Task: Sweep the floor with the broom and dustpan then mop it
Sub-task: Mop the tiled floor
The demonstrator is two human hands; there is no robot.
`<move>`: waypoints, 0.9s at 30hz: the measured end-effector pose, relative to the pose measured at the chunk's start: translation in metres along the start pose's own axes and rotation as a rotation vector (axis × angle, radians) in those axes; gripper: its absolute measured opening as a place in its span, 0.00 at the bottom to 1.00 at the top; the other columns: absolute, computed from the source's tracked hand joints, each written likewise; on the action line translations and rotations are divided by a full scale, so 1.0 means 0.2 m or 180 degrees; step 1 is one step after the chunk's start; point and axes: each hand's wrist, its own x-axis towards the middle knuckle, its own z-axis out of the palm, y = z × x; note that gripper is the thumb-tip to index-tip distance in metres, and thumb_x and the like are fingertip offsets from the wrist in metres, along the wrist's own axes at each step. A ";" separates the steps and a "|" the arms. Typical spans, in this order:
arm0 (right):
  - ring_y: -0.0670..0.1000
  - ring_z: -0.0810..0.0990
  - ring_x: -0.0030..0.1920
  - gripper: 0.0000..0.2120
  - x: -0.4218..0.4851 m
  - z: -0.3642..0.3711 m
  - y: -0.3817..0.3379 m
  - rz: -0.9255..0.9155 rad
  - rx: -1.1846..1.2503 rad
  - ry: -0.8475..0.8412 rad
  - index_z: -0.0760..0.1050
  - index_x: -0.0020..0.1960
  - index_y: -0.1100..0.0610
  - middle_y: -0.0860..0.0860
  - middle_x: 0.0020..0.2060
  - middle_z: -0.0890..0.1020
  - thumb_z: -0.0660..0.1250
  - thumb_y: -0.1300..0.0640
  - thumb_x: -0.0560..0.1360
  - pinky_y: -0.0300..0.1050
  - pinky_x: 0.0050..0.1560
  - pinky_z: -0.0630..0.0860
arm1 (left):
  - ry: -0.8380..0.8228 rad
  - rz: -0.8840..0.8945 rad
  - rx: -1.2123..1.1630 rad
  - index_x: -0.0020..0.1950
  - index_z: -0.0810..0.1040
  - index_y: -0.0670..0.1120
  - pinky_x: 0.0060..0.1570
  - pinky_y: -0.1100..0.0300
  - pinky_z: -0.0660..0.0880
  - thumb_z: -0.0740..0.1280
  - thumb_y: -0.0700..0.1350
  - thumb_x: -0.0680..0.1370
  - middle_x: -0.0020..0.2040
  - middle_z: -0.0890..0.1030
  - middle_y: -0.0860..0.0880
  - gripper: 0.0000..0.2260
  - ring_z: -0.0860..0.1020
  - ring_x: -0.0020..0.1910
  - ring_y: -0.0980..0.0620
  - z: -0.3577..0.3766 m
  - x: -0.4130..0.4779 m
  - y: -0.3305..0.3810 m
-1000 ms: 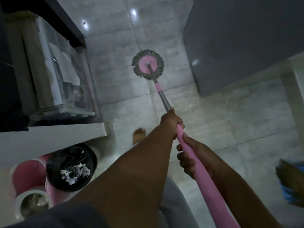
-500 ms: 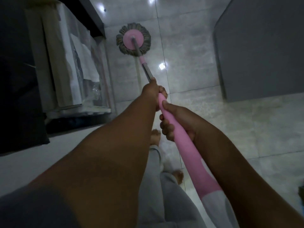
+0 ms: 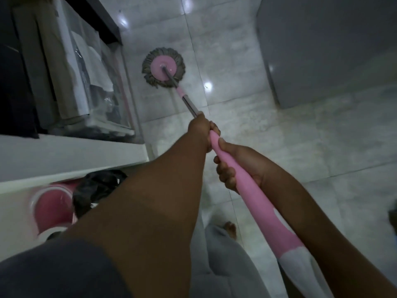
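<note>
A dim room with a glossy, pale tiled floor [image 3: 268, 136] that throws back small spots of light.

Both hands grip a mop handle [image 3: 253, 198]. The left hand [image 3: 200, 131] is the farther one up the shaft, its fingers [image 3: 214, 128] wrapped tight where the pink grip meets the grey metal pole. The right hand [image 3: 234, 164] sits just behind it, fingers curled around the pink grip from below and thumb laid along the top. The two hands are almost touching.

From the left hand the pole runs forward and down to the mop head [image 3: 163, 69], a pink disc ringed with grey strands lying flat on the floor. The head lies just beside the foot of a glass-fronted cabinet [image 3: 90, 78] on the left.

Nearer the person on the left, a white counter [image 3: 64, 153] edge crosses the view. Below it stands a pink bucket [image 3: 53, 205], touched by a bin lined with a black bag [image 3: 94, 190]; both are blurred. A bare foot [image 3: 231, 227] shows on the tiles under the arms, beside grey trousers [image 3: 223, 265]. A large grey panel [image 3: 326, 46] fills the upper right.
</note>
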 end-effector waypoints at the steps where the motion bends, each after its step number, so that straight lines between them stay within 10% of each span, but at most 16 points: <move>1: 0.45 0.68 0.18 0.21 -0.02 -0.04 0.06 0.0039 0.0059 0.0019 0.72 0.40 0.60 0.50 0.24 0.72 0.64 0.42 0.78 0.34 0.18 0.67 | 0.0003 0.0008 0.0052 0.35 0.66 0.45 0.20 0.70 0.62 0.57 0.56 0.84 0.20 0.66 0.50 0.22 0.63 0.14 0.54 0.01 0.00 -0.08; 12: 0.47 0.67 0.19 0.22 -0.60 -0.45 0.93 -0.0010 0.0460 0.0439 0.71 0.47 0.61 0.52 0.26 0.71 0.69 0.42 0.69 0.36 0.18 0.67 | -0.0260 -0.0320 0.0527 0.34 0.67 0.43 0.23 0.66 0.66 0.58 0.59 0.83 0.16 0.67 0.50 0.25 0.65 0.13 0.52 0.07 -0.39 -1.11; 27: 0.46 0.68 0.19 0.20 0.00 0.10 0.33 0.0034 0.0050 0.0216 0.71 0.42 0.59 0.51 0.25 0.71 0.65 0.41 0.77 0.36 0.18 0.68 | -0.0150 0.0146 0.0133 0.40 0.69 0.43 0.19 0.70 0.65 0.58 0.55 0.84 0.26 0.67 0.49 0.19 0.65 0.15 0.54 -0.21 -0.05 -0.21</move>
